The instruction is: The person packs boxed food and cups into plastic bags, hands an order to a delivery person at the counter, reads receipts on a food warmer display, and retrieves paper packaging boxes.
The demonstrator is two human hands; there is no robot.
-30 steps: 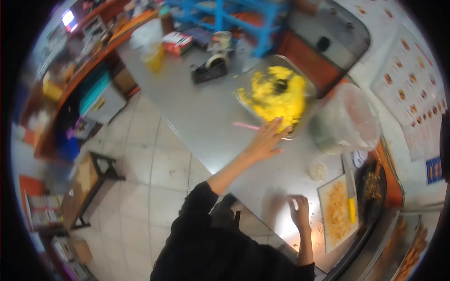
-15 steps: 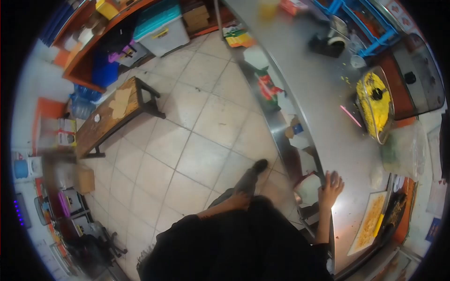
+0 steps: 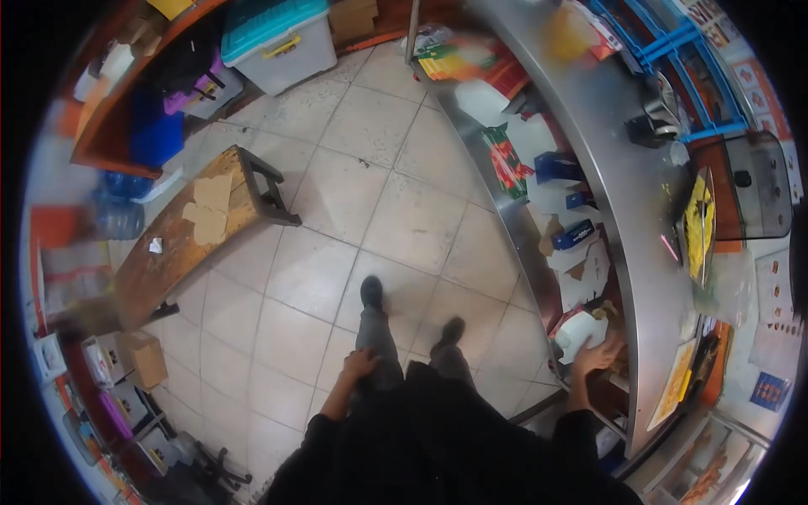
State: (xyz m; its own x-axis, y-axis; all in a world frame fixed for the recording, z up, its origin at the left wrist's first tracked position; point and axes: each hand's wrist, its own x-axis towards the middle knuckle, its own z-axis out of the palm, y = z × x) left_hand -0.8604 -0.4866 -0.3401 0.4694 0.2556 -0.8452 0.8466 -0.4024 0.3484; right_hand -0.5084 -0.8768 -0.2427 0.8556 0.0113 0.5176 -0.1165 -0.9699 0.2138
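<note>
My left hand (image 3: pixel 360 364) hangs beside my thigh above the tiled floor, its fingers loosely bent and slightly apart, with nothing visible in it. By the steel table's (image 3: pixel 619 210) front edge is my right hand (image 3: pixel 598 355), blurred, fingers apart and empty, over the lower shelf near a white item (image 3: pixel 579 332). Farther up the table, a metal tray of yellow food (image 3: pixel 698 227) stands away from both hands. A cutting board (image 3: pixel 671 391) with a yellow-handled knife (image 3: pixel 684 383) lies at the right.
A wooden bench (image 3: pixel 189 223) with cardboard on it stands at the left. A teal-lidded bin (image 3: pixel 282 50) is at the back. Boxes and packets fill the lower shelf (image 3: pixel 480 156). A blue rack (image 3: pixel 673 46) stands on the table. A cardboard box (image 3: pixel 143 359) sits at lower left.
My left hand has left the yellow food tray and dropped to my side. My right hand has moved from above the table to its front edge. The view has swung left and down toward the floor.
</note>
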